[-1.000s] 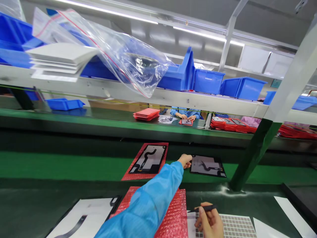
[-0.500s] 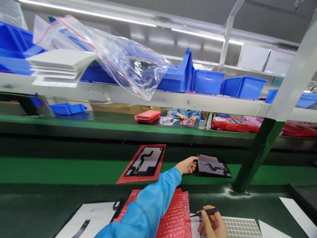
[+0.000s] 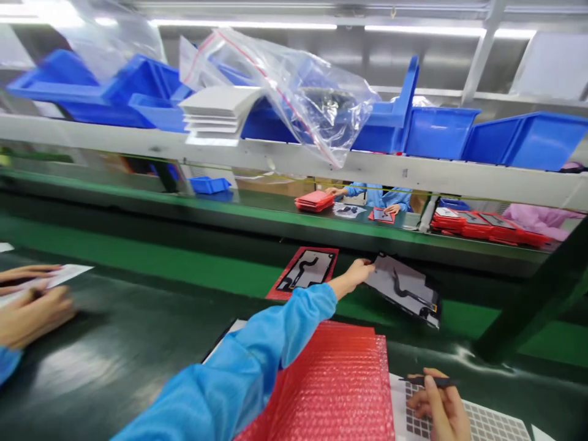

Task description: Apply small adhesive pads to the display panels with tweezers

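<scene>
The right hand's (image 3: 441, 407) grip is closed around dark tweezers (image 3: 436, 381), over a gridded sheet (image 3: 496, 422) on the desk (image 3: 114, 361). Beside it lie red bags (image 3: 340, 380). Farther out, the left hand's (image 3: 357, 274) grip pinches a corner of a tilted panel (image 3: 416, 285) over the green strip (image 3: 220, 263). A second panel (image 3: 307, 269) lies nearby. Beyond, a co-worker's hand (image 3: 337, 192) is at a red stack (image 3: 314, 201).
</scene>
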`<state>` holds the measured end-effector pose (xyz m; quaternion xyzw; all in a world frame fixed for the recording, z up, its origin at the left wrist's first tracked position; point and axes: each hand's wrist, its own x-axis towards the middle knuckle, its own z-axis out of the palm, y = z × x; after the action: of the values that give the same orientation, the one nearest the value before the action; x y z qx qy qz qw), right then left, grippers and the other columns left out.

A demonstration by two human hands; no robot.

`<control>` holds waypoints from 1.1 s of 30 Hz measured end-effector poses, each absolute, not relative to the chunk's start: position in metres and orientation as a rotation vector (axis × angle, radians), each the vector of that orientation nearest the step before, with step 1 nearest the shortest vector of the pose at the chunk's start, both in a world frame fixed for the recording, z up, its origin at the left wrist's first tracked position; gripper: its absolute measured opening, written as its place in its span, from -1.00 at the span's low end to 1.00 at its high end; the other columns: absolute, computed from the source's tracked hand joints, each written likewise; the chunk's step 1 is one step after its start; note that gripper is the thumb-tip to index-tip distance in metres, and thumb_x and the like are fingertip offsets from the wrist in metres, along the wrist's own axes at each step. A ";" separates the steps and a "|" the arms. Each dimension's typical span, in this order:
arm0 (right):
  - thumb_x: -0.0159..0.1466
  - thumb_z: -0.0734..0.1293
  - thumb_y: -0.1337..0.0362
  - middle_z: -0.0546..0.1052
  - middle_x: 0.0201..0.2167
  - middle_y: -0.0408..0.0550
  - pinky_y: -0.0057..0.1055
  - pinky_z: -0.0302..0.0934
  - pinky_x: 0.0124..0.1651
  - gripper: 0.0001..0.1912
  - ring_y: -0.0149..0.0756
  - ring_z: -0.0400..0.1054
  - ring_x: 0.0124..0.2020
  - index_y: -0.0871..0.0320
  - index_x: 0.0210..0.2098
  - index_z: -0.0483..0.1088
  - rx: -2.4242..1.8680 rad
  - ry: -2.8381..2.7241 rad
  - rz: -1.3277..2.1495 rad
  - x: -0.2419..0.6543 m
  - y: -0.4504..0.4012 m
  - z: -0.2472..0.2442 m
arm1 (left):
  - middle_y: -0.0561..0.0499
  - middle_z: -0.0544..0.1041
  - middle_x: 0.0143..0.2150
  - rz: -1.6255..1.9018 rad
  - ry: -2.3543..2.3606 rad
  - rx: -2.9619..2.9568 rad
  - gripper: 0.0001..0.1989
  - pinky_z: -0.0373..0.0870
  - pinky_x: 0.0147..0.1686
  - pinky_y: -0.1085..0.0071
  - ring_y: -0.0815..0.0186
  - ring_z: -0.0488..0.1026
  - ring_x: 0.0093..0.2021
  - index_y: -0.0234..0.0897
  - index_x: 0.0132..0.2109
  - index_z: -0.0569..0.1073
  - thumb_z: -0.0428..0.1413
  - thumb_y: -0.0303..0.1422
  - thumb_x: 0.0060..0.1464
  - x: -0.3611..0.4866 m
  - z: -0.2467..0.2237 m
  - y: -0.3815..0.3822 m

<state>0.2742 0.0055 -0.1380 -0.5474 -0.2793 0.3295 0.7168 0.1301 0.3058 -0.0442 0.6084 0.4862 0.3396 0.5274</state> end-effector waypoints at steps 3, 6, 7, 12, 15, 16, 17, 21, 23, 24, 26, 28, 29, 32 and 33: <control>0.22 0.59 -0.21 0.72 -0.28 0.06 -0.42 0.35 -0.52 -0.36 -0.24 0.48 -0.50 0.17 -0.02 0.49 -1.206 -0.598 0.779 0.280 0.001 -0.138 | -0.08 0.59 0.02 0.699 1.132 1.541 -0.69 0.63 -0.12 0.21 0.21 0.60 -0.11 -0.32 0.12 0.53 0.22 -0.18 0.43 0.068 -0.022 0.304; 0.25 0.59 -0.18 0.70 -0.34 0.00 -0.41 0.40 -0.49 -0.40 -0.21 0.50 -0.48 0.15 -0.01 0.50 -1.227 -0.596 0.795 0.288 -0.001 -0.141 | -0.01 0.59 -0.13 0.557 1.089 1.633 -0.72 0.60 -0.24 0.31 0.28 0.57 -0.25 -0.33 0.00 0.55 0.22 -0.16 0.43 0.014 -0.010 0.280; 0.24 0.59 -0.19 0.70 -0.36 -0.01 -0.39 0.41 -0.49 -0.39 -0.19 0.51 -0.48 0.15 0.00 0.50 -1.242 -0.596 0.802 0.290 0.000 -0.142 | 0.01 0.58 -0.18 0.502 1.073 1.665 -0.72 0.58 -0.28 0.34 0.31 0.56 -0.29 -0.34 -0.04 0.55 0.21 -0.16 0.44 0.001 -0.009 0.268; 0.14 0.61 -0.29 0.70 -0.34 0.06 -0.36 0.44 -0.47 -0.26 -0.17 0.52 -0.48 0.19 -0.03 0.50 -1.335 -0.627 0.821 0.296 0.001 -0.150 | 0.12 0.51 -0.36 0.243 1.008 1.860 -0.69 0.50 -0.37 0.40 0.36 0.48 -0.43 -0.34 -0.20 0.55 0.24 -0.17 0.41 -0.028 -0.028 0.207; 0.15 0.60 -0.30 0.68 -0.40 0.05 -0.42 0.42 -0.46 -0.25 -0.22 0.51 -0.48 0.21 -0.02 0.48 -1.356 -0.672 0.823 0.293 0.001 -0.150 | 0.10 0.53 -0.39 0.235 1.035 2.021 -0.78 0.51 -0.26 0.34 0.29 0.52 -0.37 -0.32 -0.25 0.58 0.30 -0.25 0.31 -0.027 -0.038 0.186; 0.16 0.60 -0.31 0.67 -0.43 0.04 -0.43 0.42 -0.47 -0.24 -0.23 0.51 -0.49 0.22 -0.03 0.48 -1.364 -0.679 0.823 0.292 0.001 -0.150 | 0.05 0.56 -0.34 0.279 1.061 2.082 -0.83 0.52 -0.17 0.31 0.23 0.56 -0.28 -0.31 -0.24 0.59 0.30 -0.29 0.27 -0.027 -0.037 0.179; 0.16 0.59 -0.31 0.67 -0.44 0.04 -0.42 0.41 -0.47 -0.24 -0.23 0.50 -0.49 0.22 -0.03 0.48 -1.373 -0.685 0.821 0.291 0.001 -0.148 | -0.02 0.59 -0.25 0.337 1.087 2.143 -0.89 0.50 -0.06 0.27 0.16 0.57 -0.16 -0.29 -0.21 0.61 0.29 -0.33 0.25 -0.026 -0.035 0.172; 0.22 0.58 -0.27 0.69 -0.35 0.08 -0.37 0.41 -0.48 -0.30 -0.19 0.52 -0.48 0.21 -0.02 0.48 -1.392 -0.750 0.809 0.292 0.000 -0.138 | -0.13 0.59 0.03 0.495 1.029 2.322 -0.81 0.39 0.19 0.18 0.04 0.51 0.13 -0.18 -0.02 0.61 0.14 -0.29 0.32 -0.022 -0.018 0.120; 0.24 0.56 -0.26 0.70 -0.28 0.11 -0.33 0.43 -0.46 -0.33 -0.16 0.54 -0.45 0.20 -0.02 0.49 -1.409 -0.809 0.801 0.295 0.000 -0.131 | -0.08 0.62 0.01 0.472 0.843 2.407 -0.81 0.45 0.09 0.25 0.12 0.55 0.04 -0.12 0.01 0.60 0.12 -0.27 0.38 -0.014 -0.015 0.085; 0.25 0.56 -0.26 0.70 -0.24 0.13 -0.30 0.45 -0.44 -0.34 -0.14 0.56 -0.43 0.19 -0.02 0.50 -1.417 -0.841 0.803 0.297 0.000 -0.127 | -0.07 0.63 0.00 0.463 0.697 2.504 -0.82 0.49 0.02 0.28 0.15 0.57 0.00 -0.13 0.02 0.59 0.12 -0.26 0.40 -0.007 -0.017 0.068; 0.28 0.54 -0.26 0.70 -0.16 0.17 -0.25 0.49 -0.39 -0.35 -0.10 0.59 -0.38 0.17 0.01 0.50 -1.425 -0.908 0.824 0.302 0.000 -0.122 | -0.04 0.66 -0.10 0.464 0.440 2.713 -0.81 0.52 -0.14 0.33 0.21 0.58 -0.15 -0.20 -0.04 0.59 0.14 -0.22 0.44 0.011 -0.030 0.039; 0.30 0.53 -0.25 0.69 -0.12 0.17 -0.20 0.53 -0.31 -0.37 -0.06 0.61 -0.31 0.15 0.03 0.50 -1.436 -0.964 0.848 0.308 -0.002 -0.118 | -0.01 0.66 -0.24 0.475 0.252 2.900 -0.73 0.49 -0.33 0.31 0.23 0.56 -0.30 -0.25 -0.14 0.60 0.14 -0.17 0.45 0.036 -0.048 0.021; 0.31 0.53 -0.24 0.69 -0.13 0.17 -0.18 0.54 -0.27 -0.39 -0.04 0.62 -0.28 0.14 0.02 0.50 -1.446 -0.980 0.854 0.310 -0.003 -0.117 | -0.03 0.66 -0.26 0.482 0.210 2.969 -0.70 0.46 -0.39 0.29 0.22 0.55 -0.33 -0.28 -0.17 0.61 0.15 -0.16 0.45 0.049 -0.059 0.015; 0.30 0.53 -0.24 0.68 -0.18 0.16 -0.16 0.55 -0.27 -0.41 0.00 0.62 -0.26 0.15 -0.02 0.52 -1.497 -1.004 0.881 0.318 -0.012 -0.115 | -0.27 0.71 -0.04 0.506 0.258 3.120 -0.68 0.50 -0.27 0.22 0.04 0.64 -0.14 -0.43 -0.06 0.66 0.21 -0.19 0.37 0.083 -0.088 0.007; 0.30 0.53 -0.24 0.68 -0.18 0.16 -0.17 0.55 -0.31 -0.42 0.01 0.61 -0.28 0.15 -0.04 0.52 -1.513 -1.007 0.900 0.320 -0.015 -0.115 | -0.37 0.68 0.07 0.499 0.288 3.150 -0.64 0.52 -0.19 0.18 -0.06 0.64 -0.04 -0.48 -0.01 0.66 0.22 -0.20 0.34 0.090 -0.097 0.006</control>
<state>0.3202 -0.0152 -0.1153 -0.6334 -0.4215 0.3768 0.5283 0.0903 0.0059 -0.0967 0.9832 0.0899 0.1558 -0.0306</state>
